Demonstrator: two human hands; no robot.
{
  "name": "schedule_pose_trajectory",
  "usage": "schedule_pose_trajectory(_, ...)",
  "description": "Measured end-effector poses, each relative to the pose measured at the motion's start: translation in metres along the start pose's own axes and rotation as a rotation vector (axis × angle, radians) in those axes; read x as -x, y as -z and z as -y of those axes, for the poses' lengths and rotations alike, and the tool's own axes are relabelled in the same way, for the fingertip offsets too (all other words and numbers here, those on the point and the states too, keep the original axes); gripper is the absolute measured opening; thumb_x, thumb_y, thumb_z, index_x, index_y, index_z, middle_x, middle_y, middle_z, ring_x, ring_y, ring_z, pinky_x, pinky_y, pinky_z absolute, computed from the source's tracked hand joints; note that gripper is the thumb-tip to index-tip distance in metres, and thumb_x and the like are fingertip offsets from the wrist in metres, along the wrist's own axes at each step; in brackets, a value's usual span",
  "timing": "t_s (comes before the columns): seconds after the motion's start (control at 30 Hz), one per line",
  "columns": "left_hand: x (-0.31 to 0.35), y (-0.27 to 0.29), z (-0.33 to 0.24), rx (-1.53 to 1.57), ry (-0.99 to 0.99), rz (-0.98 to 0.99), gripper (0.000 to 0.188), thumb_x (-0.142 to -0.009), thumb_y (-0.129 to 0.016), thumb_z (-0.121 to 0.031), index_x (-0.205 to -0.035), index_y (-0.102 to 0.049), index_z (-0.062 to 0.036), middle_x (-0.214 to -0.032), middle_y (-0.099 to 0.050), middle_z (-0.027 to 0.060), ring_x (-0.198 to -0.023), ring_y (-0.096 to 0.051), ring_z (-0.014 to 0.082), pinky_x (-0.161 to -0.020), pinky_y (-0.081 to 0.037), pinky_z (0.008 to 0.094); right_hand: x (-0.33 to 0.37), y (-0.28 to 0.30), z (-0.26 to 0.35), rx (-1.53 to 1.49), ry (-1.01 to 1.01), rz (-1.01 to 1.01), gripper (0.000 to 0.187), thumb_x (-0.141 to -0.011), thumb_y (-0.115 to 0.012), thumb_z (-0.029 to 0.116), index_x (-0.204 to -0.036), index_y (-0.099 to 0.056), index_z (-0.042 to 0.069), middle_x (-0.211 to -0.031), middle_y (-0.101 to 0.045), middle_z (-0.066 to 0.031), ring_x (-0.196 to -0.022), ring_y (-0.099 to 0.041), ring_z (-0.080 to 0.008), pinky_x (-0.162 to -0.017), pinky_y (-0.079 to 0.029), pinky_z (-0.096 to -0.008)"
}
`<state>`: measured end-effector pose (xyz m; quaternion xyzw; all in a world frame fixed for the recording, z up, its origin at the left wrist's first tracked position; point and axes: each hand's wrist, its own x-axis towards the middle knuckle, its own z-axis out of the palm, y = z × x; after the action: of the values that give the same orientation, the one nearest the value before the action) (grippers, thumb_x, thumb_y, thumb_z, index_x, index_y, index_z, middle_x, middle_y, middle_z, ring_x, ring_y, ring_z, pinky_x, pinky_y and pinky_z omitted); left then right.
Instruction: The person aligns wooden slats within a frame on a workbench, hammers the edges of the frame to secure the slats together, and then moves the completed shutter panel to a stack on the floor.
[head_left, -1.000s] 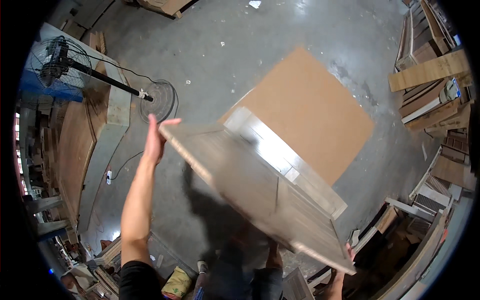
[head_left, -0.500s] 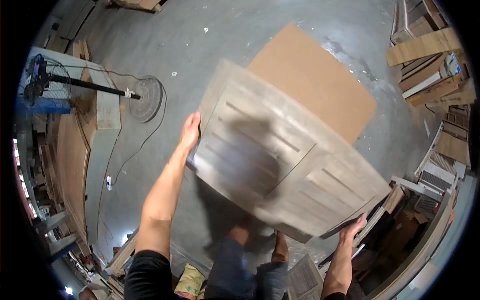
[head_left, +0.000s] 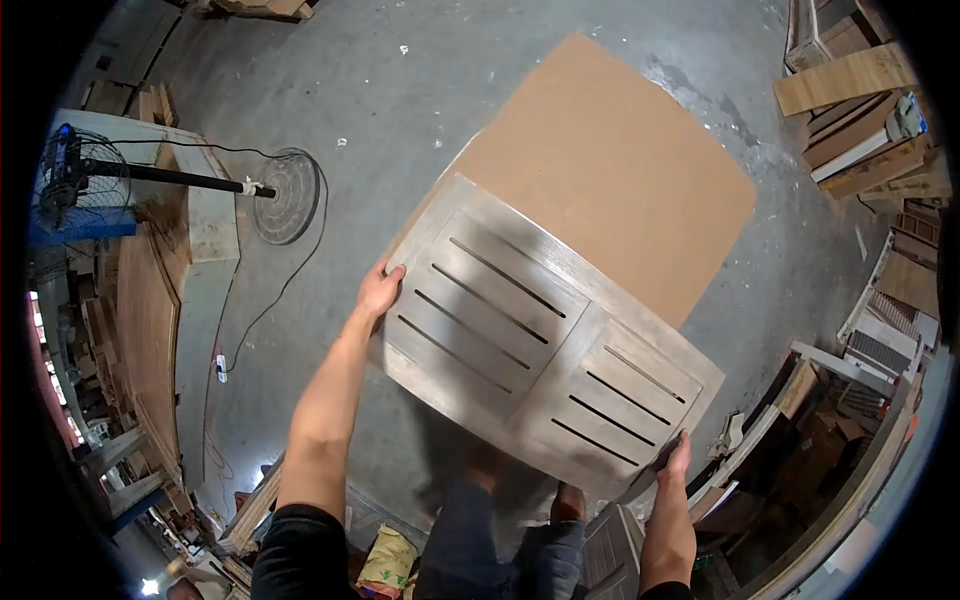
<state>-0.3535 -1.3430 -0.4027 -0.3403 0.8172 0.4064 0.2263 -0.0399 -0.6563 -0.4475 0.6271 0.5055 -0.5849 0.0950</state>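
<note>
The person holds a grey slatted wooden panel (head_left: 545, 345) flat above the concrete floor (head_left: 400, 120), partly over a brown board (head_left: 620, 160) which lies on that floor. The left hand (head_left: 380, 290) grips the panel's left edge with fingers curled around it; the right hand (head_left: 678, 462) clamps the near right corner, fingers wrapped under the edge. To do this well, I think both hands should keep the panel level and lower it squarely onto the brown board, with fingers kept out from beneath. Left of the panel stands a pedestal fan (head_left: 150, 180). No open container shows clearly; a yellowish sack (head_left: 388, 562) lies below the panel, its contents hidden
</note>
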Motion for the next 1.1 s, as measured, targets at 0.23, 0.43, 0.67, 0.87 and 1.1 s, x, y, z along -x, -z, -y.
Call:
schedule_pose_trajectory(0.23, 0.015, 0.015, -0.009, -0.443, -0.077, -0.063, 0.065, -0.089, -0.061, -0.045, -0.143, -0.048, -0.0103, -0.137, -0.055, 0.0205, -0.123, -0.054, 0.0345, -0.106, -0.041, 0.0392, 0.024, -0.023, 0.005, 0.225, -0.046, -0.041, 0.066, -0.094, -0.054, 0.05, -0.14, -0.048, 0.003, -0.144, -0.051, -0.0123, -0.132, -0.047, -0.0283, -0.109, -0.035, -0.0438)
schedule_pose_trajectory(0.43, 0.01, 0.018, 0.067, -0.302, -0.038, 0.057, 0.072, -0.09, -0.062, -0.043, -0.146, -0.04, -0.0046, -0.146, -0.045, 0.0228, -0.135, -0.044, 0.0367, -0.111, -0.037, 0.0411, 0.034, -0.028, -0.029, 0.421, -0.09, -0.092, 0.068, -0.092, -0.054, 0.055, -0.144, -0.046, 0.011, -0.147, -0.048, -0.0091, -0.132, -0.045, -0.0297, -0.105, -0.035, -0.0481)
schedule_pose_trajectory(0.67, 0.013, 0.002, 0.012, -0.319, 0.116, 0.219, 0.066, -0.09, -0.058, -0.038, -0.144, -0.043, -0.0035, -0.141, -0.051, 0.0238, -0.133, -0.047, 0.0362, -0.111, -0.037, 0.0405, 0.012, 0.011, -0.041, 0.29, -0.221, 0.002, 0.075, -0.089, -0.051, 0.065, -0.146, -0.04, 0.018, -0.152, -0.04, -0.0063, -0.138, -0.036, -0.0301, -0.1, -0.034, -0.0579)
schedule_pose_trajectory(0.87, 0.015, 0.032, 0.077, -0.216, -0.125, 0.028, 0.062, -0.089, -0.058, -0.035, -0.142, -0.046, -0.0039, -0.145, -0.048, 0.0216, -0.134, -0.046, 0.0363, -0.111, -0.037, 0.0419, 0.036, -0.001, -0.024, 0.835, -0.266, 0.132, 0.09, -0.086, -0.051, 0.07, -0.154, -0.028, 0.016, -0.157, -0.029, -0.0094, -0.14, -0.032, -0.0356, -0.105, -0.031, -0.0593)
schedule_pose_trajectory(1.1, 0.215, -0.04, 0.134, -0.202, -0.234, -0.231, 0.037, -0.09, -0.063, -0.024, -0.12, -0.057, -0.0034, -0.118, -0.059, 0.0201, -0.111, -0.056, 0.0397, -0.096, -0.046, 0.0477, 0.175, 0.135, -0.056, 0.825, -0.368, 0.134, 0.063, -0.095, -0.051, 0.056, -0.141, -0.046, 0.012, -0.135, -0.061, -0.0123, -0.112, -0.062, -0.0246, -0.082, -0.047, -0.0438)
